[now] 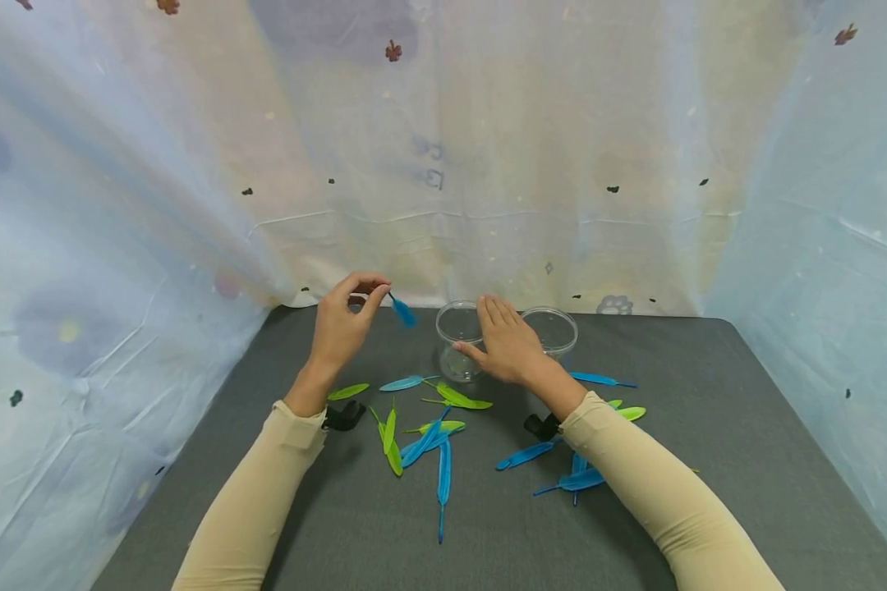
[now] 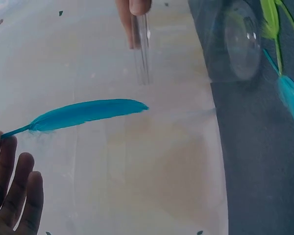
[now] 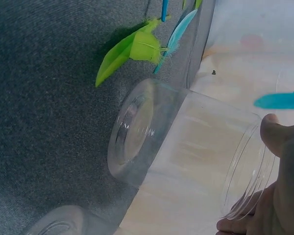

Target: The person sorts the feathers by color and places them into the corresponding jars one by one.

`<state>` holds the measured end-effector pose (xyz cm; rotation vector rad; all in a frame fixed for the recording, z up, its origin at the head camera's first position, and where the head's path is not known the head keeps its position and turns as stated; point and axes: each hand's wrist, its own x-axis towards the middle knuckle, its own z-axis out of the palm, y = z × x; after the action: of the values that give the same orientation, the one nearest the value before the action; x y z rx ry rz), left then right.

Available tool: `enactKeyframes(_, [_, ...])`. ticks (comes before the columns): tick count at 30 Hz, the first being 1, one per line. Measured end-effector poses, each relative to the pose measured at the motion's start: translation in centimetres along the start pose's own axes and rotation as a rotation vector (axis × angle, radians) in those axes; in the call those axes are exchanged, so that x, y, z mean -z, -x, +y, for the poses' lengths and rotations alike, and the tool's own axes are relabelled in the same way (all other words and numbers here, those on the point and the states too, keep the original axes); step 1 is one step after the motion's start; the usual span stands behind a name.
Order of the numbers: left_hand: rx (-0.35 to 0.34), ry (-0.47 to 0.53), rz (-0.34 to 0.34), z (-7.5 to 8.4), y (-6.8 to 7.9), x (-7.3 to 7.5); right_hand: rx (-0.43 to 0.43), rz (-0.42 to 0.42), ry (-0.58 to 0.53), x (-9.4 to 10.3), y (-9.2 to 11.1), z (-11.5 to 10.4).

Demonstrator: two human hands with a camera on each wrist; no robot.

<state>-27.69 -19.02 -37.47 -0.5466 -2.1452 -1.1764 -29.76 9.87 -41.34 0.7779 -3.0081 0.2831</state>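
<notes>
My left hand (image 1: 343, 324) pinches a blue feather (image 1: 402, 312) by its quill, raised above the back left of the table. Seen in the left wrist view, the feather (image 2: 88, 115) points its vane away from the fingertips, and the other fingers are spread. The right hand (image 1: 510, 341) holds a clear jar (image 1: 454, 361) at its rim, thumb on one side and fingers on the other. This open-topped jar (image 3: 196, 152) stands upright on the table, and the feather is left of its mouth. A second clear jar (image 1: 554, 332) stands just to its right, partly hidden by the right hand.
Blue feathers (image 1: 444, 472) and green feathers (image 1: 392, 435) lie scattered on the grey table (image 1: 369, 533) in front of the jars. More blue feathers (image 1: 525, 455) lie near the right forearm, which covers some. A patterned curtain (image 1: 488, 164) hangs behind the table.
</notes>
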Motion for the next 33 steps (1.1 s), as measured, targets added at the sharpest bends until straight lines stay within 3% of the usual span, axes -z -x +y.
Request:
enactKeyframes(6, [0.033,0.060,0.040,0.5,-0.5,-0.8,0.002,-0.003,0.006,0.0,-0.1,0.1])
enactKeyframes(12, [0.038,0.109,0.036,0.4,-0.6,-1.8,0.008,0.007,0.019,-0.2,-0.2,0.2])
enactKeyframes(33, [0.102,0.044,-0.091,-1.5,-0.3,-4.9,0.013,0.024,0.025,-0.1,-0.1,0.1])
